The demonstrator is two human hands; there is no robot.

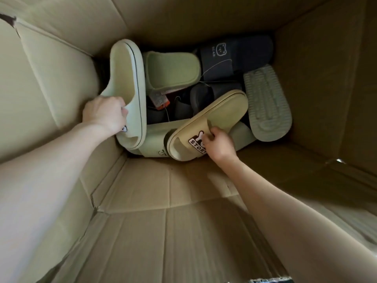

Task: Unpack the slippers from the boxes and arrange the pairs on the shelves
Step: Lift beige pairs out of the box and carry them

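Head view into a deep cardboard box [318,82]. The left hand [105,115] grips the strap of a pale green slipper [126,78], tilted on edge against the left wall. The right hand [219,145] pinches the strap of a cream slipper [220,111] bearing a "STORY" patch. Behind lie another green slipper [171,70], a dark bear-print slipper [218,58] and an upturned grey-green sole [265,103].

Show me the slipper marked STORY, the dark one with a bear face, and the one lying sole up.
STORY slipper [223,111]: head view, on its yellow insole.
Bear slipper [216,65]: head view, on its dark strap below the face.
Sole-up slipper [265,103]: head view, on its ridged sole.
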